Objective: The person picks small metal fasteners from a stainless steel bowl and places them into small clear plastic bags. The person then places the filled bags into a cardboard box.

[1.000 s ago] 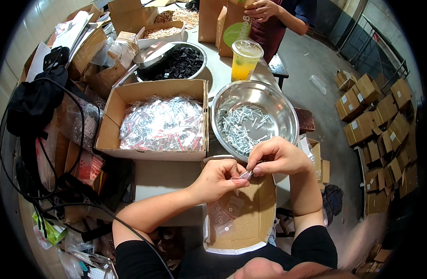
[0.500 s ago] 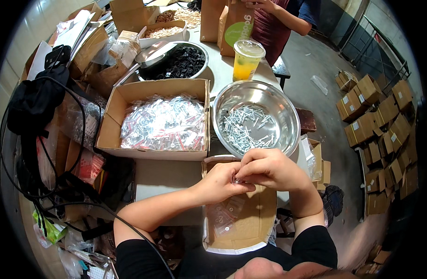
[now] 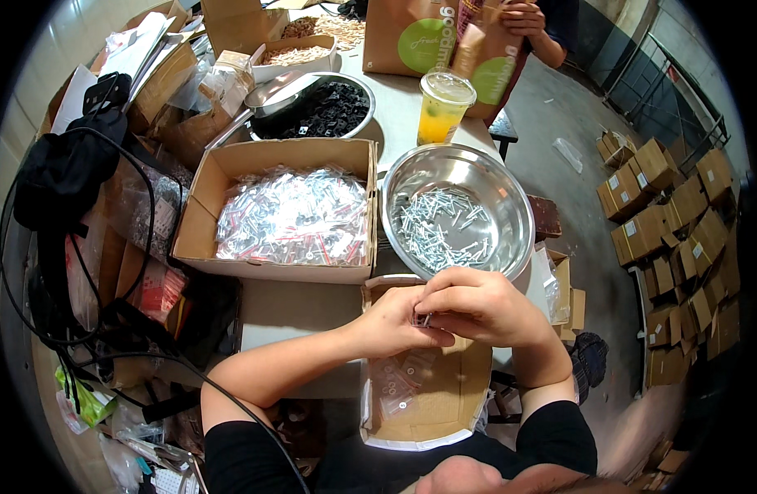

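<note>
My left hand point(image 3: 395, 319) and my right hand point(image 3: 481, 305) meet over a shallow cardboard tray point(image 3: 453, 403), both with fingers pinched. Between their fingertips shows a small clear plastic bag point(image 3: 421, 319), mostly covered by the fingers. Inside the tray, below my left hand, lie a few flat clear bags point(image 3: 399, 387) with small pale rings in them. Just beyond my right hand stands a steel bowl point(image 3: 514, 222) holding loose silvery screws point(image 3: 436, 222). To its left is a cardboard box point(image 3: 271, 270) heaped with filled clear bags point(image 3: 292, 218).
A cup of yellow drink point(image 3: 443, 111) stands behind the bowl. Farther back are a basin of black parts point(image 3: 325, 111), a scoop point(image 3: 271, 99) and brown paper bags point(image 3: 395, 41), beside another person's hand point(image 3: 523, 18). A black cable point(image 3: 222, 387) crosses near my left arm. Cartons point(image 3: 675, 239) are stacked right.
My hands stay together over the tray, with small finger shifts around the bag. Across the table, the other person's hand and a paper bag have moved right.
</note>
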A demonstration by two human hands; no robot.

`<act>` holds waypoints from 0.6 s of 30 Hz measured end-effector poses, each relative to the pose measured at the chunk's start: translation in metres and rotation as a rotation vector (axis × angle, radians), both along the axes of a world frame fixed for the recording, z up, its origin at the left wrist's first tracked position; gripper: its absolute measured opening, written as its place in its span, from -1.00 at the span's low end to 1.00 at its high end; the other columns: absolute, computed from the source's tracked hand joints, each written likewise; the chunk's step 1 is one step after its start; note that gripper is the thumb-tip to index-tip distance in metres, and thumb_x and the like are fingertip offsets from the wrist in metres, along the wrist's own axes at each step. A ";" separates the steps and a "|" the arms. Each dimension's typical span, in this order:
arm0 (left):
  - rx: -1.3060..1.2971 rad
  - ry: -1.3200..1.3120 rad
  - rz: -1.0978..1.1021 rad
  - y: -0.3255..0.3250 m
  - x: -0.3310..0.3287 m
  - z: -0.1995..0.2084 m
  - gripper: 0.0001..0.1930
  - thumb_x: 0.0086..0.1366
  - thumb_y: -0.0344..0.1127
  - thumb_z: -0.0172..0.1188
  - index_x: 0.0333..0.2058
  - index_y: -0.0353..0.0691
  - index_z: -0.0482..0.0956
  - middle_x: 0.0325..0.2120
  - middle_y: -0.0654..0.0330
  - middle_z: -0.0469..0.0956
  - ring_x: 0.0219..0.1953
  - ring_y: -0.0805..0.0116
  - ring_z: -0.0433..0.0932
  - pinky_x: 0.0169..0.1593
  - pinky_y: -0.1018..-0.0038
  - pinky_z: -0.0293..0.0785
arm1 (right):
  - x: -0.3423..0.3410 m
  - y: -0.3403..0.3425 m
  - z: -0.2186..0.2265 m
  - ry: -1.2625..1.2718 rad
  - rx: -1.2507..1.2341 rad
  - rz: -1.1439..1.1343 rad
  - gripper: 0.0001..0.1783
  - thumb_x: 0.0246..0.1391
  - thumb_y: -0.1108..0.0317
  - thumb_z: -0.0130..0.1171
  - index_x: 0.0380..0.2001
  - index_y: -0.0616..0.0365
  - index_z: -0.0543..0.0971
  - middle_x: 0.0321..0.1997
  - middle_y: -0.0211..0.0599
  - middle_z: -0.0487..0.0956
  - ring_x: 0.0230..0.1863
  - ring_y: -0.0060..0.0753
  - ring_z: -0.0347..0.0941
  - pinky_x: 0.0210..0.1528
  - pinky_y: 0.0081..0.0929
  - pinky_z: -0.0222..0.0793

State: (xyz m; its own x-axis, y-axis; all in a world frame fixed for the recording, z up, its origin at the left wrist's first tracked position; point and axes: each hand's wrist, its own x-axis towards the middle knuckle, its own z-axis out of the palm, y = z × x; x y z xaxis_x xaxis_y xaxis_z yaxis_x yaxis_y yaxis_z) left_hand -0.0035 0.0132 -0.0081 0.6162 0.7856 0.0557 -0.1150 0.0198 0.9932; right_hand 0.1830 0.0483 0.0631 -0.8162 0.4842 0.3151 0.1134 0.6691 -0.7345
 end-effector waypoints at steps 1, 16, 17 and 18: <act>0.036 0.025 -0.008 0.000 -0.001 0.001 -0.63 0.10 -0.36 0.42 -0.16 -0.32 0.49 -0.27 0.25 0.55 -0.17 0.55 0.48 -0.09 0.53 0.45 | 0.000 0.001 0.000 0.012 0.001 0.008 -0.74 -0.09 0.51 0.32 -0.25 0.17 0.60 -0.17 -0.20 0.54 -0.21 -0.16 0.54 -0.19 -0.35 0.48; 0.025 -0.091 -0.011 0.000 -0.002 -0.011 -0.57 0.06 -0.15 0.48 -0.29 -0.31 0.47 -0.40 0.30 0.44 -0.31 0.52 0.40 -0.20 0.51 0.39 | -0.001 0.007 0.003 -0.027 0.227 0.041 -0.74 -0.13 0.37 0.40 -0.31 0.13 0.61 0.04 -0.14 0.43 0.06 -0.08 0.36 0.11 -0.20 0.31; 0.050 -0.082 0.009 0.000 -0.002 -0.010 -0.57 0.06 -0.14 0.47 -0.29 -0.31 0.48 -0.40 0.29 0.44 -0.31 0.51 0.40 -0.21 0.51 0.39 | -0.002 0.006 0.002 -0.022 0.219 0.051 -0.74 -0.14 0.37 0.39 -0.31 0.13 0.61 0.04 -0.14 0.43 0.07 -0.08 0.36 0.11 -0.20 0.31; 0.075 -0.074 0.029 -0.001 -0.003 -0.007 -0.57 0.06 -0.14 0.47 -0.30 -0.31 0.48 -0.40 0.28 0.44 -0.32 0.51 0.41 -0.21 0.50 0.39 | -0.002 0.006 0.001 -0.017 0.212 0.062 -0.74 -0.14 0.37 0.39 -0.31 0.12 0.61 0.05 -0.14 0.43 0.07 -0.07 0.35 0.11 -0.20 0.31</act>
State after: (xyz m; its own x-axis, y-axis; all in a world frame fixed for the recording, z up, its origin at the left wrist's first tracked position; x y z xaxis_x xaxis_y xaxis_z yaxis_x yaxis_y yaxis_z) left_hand -0.0064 0.0122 -0.0148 0.5854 0.7949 0.1595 -0.1870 -0.0590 0.9806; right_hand 0.1807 0.0539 0.0646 -0.8483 0.3577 0.3905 0.0786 0.8142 -0.5752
